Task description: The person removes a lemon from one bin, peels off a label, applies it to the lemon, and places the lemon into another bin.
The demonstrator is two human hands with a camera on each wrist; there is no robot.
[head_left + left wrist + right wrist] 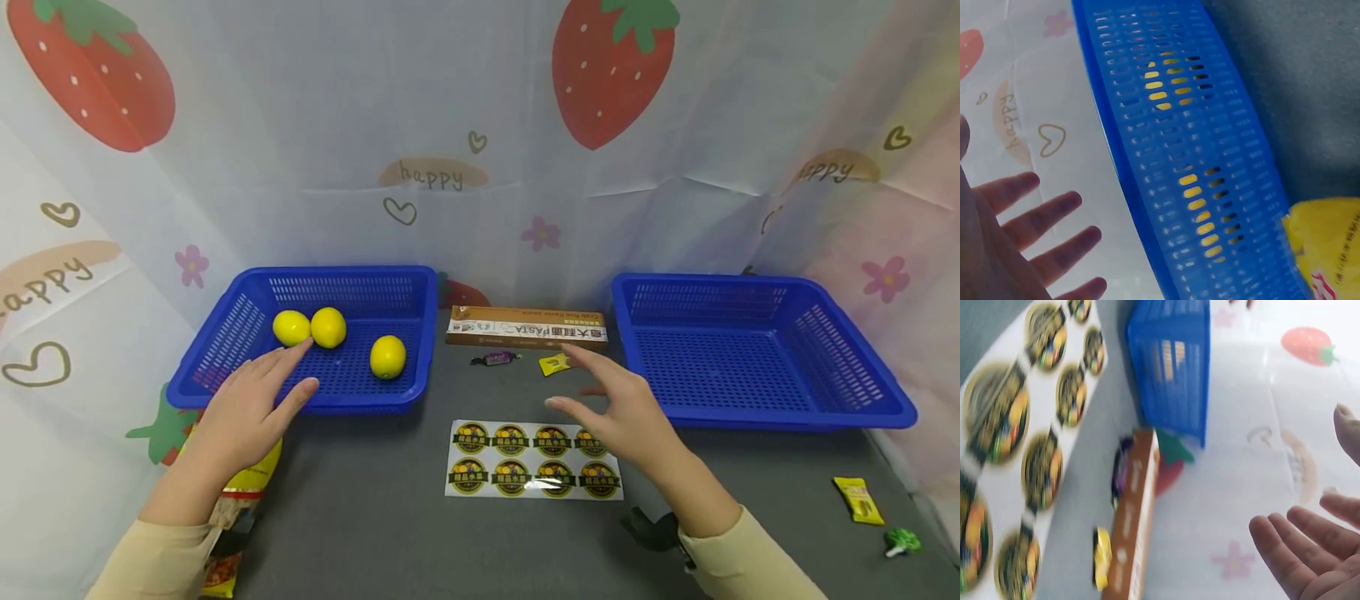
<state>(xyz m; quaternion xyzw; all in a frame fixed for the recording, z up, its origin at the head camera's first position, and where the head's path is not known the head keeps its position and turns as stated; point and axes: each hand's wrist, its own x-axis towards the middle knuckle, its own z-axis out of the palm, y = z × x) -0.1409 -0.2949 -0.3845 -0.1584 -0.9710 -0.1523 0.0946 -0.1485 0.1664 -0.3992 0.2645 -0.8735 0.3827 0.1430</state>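
Observation:
My left hand (251, 406) hovers over the near left corner of a blue basket (431, 333), fingers extended and holding nothing. Inside that basket lie a lemon (291, 328), a second lemon (328, 327) touching or close beside it, and a third lemon (387, 357) apart to the right. Above the table, my right hand (626, 412) is held with thumb and fingers apart, nothing between them. Below and around it are a sticker sheet (532, 460) with round fruit labels and a yellow-wrapped candy (555, 364). In the left wrist view, the lemons show only through the basket's slots.
A second blue basket (720, 367) stands at the right. Between the baskets are a pasta box (527, 327) and a purple-wrapped candy (496, 358). A yellow packet (858, 501) and a green-wrapped candy (902, 542) lie far right. A yellow bag (257, 473) lies partly under the left forearm.

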